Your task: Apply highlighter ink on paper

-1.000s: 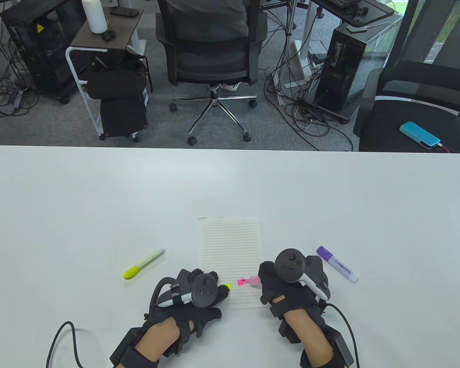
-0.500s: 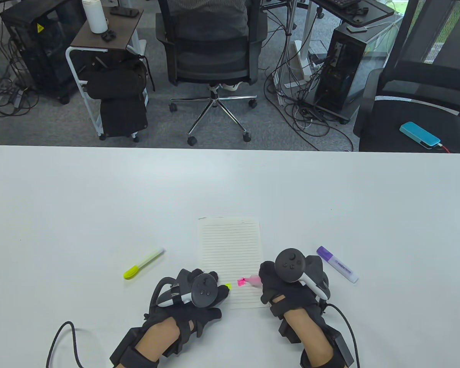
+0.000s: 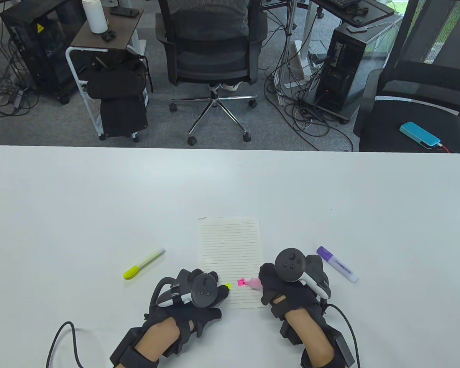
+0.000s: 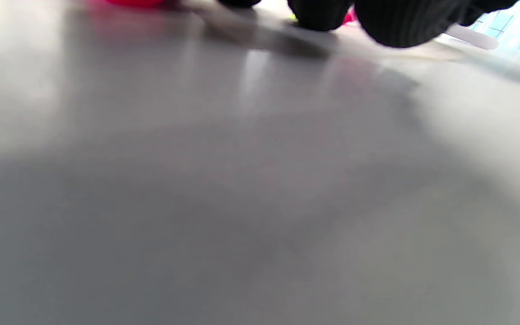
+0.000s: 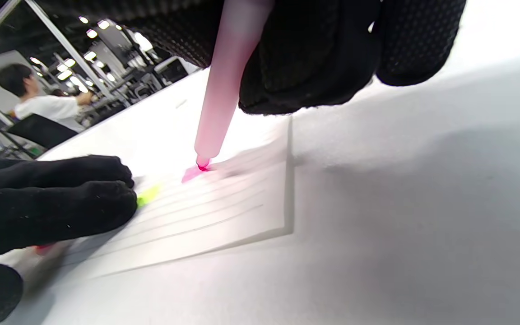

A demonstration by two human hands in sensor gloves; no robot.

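Pink highlighter (image 5: 224, 85) tip down on lined paper (image 3: 230, 249) near its lower right, short pink mark (image 5: 192, 174) laid. Clenched in right hand (image 3: 291, 283) fingers, tilted for chisel contact. Left hand (image 3: 199, 293) fingers flat on paper's left edge, likely pinning it against drag. Yellow (image 3: 143, 263) and purple highlighter (image 3: 337, 264) parked either side.

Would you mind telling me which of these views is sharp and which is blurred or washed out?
Table view: sharp and evenly lit, the paper's ruled lines legible. Left wrist view: almost wholly out of focus, only dark fingertips recognisable. Right wrist view: pink highlighter tip clear, tabletop beyond overexposed.
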